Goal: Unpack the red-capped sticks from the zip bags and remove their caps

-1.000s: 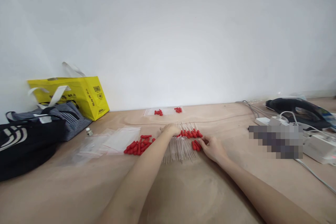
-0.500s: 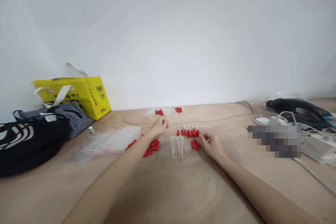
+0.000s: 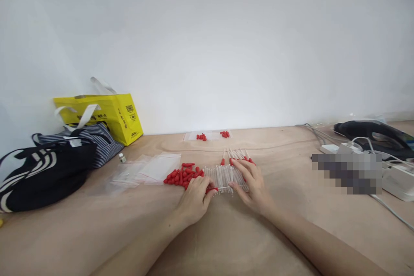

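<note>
My left hand (image 3: pixel 196 198) is closed, with a red rubber dropper bulb (image 3: pixel 211 189) pinched between thumb and fingers. A thin glass tube (image 3: pixel 224 187) runs rightward from that bulb, over a row of loose glass tubes (image 3: pixel 220 176). My right hand (image 3: pixel 254 183) is spread above the row's right end. Its thumb is at the far end of the tube, and its index finger reaches towards the finished droppers (image 3: pixel 239 154), tubes capped with red bulbs. Just left of the glass tubes, a heap of red bulbs (image 3: pixel 181 175) lies beside my left hand.
Clear zip bags (image 3: pixel 158 168) lie to the left, and a small bottle (image 3: pixel 122 158) stands behind them. Filled bags (image 3: pixel 210 136) lie near the wall. A yellow bag (image 3: pixel 129 116) and a black bag (image 3: pixel 61 177) are at left; a power strip (image 3: pixel 396 181) and cables at right.
My left hand has come down from the back, towards me, to the left end of the tube row. My right hand has moved left over the tubes. The view has shifted slightly.
</note>
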`<state>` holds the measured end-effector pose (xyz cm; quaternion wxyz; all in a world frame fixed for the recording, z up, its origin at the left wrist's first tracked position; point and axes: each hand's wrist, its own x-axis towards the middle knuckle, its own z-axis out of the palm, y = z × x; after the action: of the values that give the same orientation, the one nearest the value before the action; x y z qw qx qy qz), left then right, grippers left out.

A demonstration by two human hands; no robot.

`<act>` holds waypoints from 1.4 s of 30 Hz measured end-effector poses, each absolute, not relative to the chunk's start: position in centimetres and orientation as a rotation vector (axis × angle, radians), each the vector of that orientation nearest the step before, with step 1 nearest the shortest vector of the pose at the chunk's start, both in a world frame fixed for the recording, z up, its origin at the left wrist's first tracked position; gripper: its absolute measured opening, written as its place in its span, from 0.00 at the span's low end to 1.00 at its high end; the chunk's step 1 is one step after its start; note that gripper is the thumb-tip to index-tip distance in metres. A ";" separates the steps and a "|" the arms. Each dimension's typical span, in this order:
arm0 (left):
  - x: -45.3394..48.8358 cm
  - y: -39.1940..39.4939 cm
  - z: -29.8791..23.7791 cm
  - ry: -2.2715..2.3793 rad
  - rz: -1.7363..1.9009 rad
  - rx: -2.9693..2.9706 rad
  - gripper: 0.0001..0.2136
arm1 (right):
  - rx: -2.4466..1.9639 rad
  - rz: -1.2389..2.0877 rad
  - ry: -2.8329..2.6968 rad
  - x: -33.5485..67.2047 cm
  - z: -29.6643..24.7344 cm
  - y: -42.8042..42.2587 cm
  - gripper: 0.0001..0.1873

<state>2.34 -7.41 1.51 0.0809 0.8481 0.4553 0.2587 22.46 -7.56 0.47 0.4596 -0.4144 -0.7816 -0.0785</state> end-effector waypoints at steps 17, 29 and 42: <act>1.9 -9.0 1.5 1.147 1.225 3.078 0.12 | -0.738 -0.467 -2.122 22.0 -0.4 -8.7 0.11; 1.6 -8.8 1.3 1.147 1.197 3.170 0.12 | -0.752 -0.449 -2.129 22.0 -0.2 -8.3 0.11; -0.3 -7.1 2.5 1.503 1.288 2.883 0.11 | -0.951 -0.343 -1.982 23.8 0.0 -7.4 0.12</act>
<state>-0.34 -7.13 2.54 -0.1768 0.8114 0.4231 0.3624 23.80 -7.37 0.04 0.4424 -0.3832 -0.7989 -0.1382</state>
